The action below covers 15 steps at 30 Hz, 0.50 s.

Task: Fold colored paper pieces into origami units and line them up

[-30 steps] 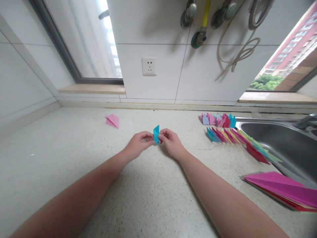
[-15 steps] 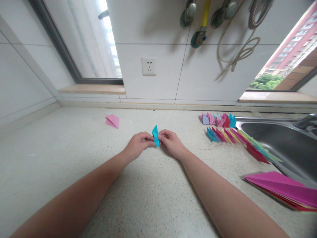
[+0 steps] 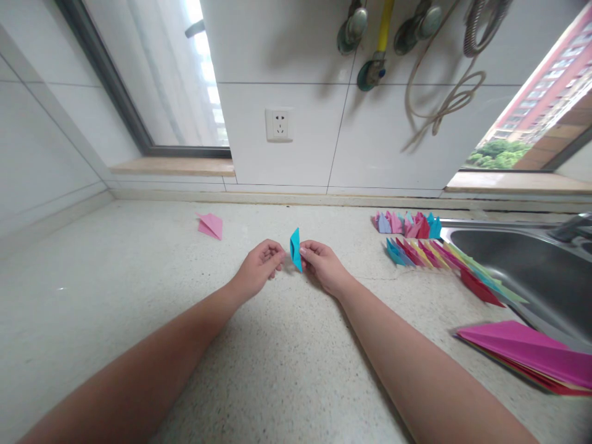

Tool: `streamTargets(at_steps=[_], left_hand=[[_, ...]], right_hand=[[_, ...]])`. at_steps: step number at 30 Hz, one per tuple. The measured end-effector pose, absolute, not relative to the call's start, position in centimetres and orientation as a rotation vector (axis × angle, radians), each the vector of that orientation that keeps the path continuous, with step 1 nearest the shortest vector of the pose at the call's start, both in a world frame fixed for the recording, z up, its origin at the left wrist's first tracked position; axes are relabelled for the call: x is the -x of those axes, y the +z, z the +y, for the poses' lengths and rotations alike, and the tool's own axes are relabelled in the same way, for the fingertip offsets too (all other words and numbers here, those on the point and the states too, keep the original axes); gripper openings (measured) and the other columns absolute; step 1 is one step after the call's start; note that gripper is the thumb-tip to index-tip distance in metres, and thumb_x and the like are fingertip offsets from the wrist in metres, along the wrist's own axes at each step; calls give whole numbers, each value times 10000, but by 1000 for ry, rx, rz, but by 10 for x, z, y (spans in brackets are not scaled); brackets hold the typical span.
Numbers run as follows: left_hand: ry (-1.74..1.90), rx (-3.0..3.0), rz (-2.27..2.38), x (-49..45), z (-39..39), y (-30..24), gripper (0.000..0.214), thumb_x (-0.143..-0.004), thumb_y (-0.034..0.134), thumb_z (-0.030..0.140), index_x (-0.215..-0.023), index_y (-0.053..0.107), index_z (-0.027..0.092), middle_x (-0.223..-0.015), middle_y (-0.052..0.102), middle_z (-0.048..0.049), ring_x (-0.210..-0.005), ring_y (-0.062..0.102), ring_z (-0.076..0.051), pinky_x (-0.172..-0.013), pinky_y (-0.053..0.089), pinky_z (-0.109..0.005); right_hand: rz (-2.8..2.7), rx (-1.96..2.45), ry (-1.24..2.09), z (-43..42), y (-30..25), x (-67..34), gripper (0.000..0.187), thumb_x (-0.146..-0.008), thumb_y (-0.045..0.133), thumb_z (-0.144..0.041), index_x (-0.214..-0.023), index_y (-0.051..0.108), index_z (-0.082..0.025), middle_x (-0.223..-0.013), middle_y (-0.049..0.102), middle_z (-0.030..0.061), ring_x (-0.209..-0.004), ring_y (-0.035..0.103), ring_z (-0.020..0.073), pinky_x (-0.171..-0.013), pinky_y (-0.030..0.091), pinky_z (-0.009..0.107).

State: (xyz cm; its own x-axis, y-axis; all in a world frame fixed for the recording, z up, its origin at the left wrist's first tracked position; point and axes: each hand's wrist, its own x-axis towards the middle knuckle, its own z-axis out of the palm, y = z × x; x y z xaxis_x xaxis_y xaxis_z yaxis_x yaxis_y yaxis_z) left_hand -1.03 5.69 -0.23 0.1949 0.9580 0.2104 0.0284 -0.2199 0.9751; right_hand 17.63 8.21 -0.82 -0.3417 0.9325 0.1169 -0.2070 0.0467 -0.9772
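My right hand (image 3: 324,262) pinches a small folded blue origami piece (image 3: 296,250) by its right edge, between thumb and fingers. The piece stands upright, pointed at top and bottom, with a fold gaping a little on its left side. Just left of it is my left hand (image 3: 259,265), apart from the paper, its fingers curled in near the thumb with nothing seen between them. On the counter (image 3: 259,364) farther to the left lies a pink folded paper (image 3: 211,226).
Small folded paper pieces (image 3: 407,224) stand in a row at the back right. A row of coloured folded papers (image 3: 425,253) lies in front, beside the steel sink (image 3: 522,259). Larger folded sheets (image 3: 522,345), magenta on top, rest nearer me. A wall socket (image 3: 279,125) is behind.
My left hand has let go of the blue origami piece and drawn slightly left. The piece has turned in my right hand and now shows a narrower, folded side.
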Motion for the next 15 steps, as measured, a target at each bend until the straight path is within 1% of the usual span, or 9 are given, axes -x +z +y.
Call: streamTargets(at_steps=[5, 11, 15], left_hand=[[1090, -1523, 979, 9, 55, 1, 234, -894, 576, 408, -879, 584, 175, -699, 586, 2, -575, 514, -101, -513, 389, -217], [1020, -1548, 982, 9, 53, 3, 250, -895, 571, 411, -806, 564, 177, -631, 584, 16, -521, 505, -94, -512, 372, -222], [1054, -1531, 1001, 10, 56, -1, 239, -887, 577, 391, -780, 549, 179, -619, 573, 23, -522, 505, -91, -513, 381, -219]], right_hand=[[-1408, 785, 1509, 79, -5, -176, 293, -776, 691, -447, -799, 594, -171, -608, 512, -38, -555, 434, 105, -571, 309, 252], [-1469, 796, 1496, 76, -2, -174, 297, -775, 691, -459, -818, 611, -176, -639, 530, -32, -590, 451, 113, -600, 339, 258], [-1504, 792, 1463, 76, -4, -174, 293, -794, 678, -460, -842, 614, -178, -664, 554, -24, -612, 466, 116, -617, 361, 260]])
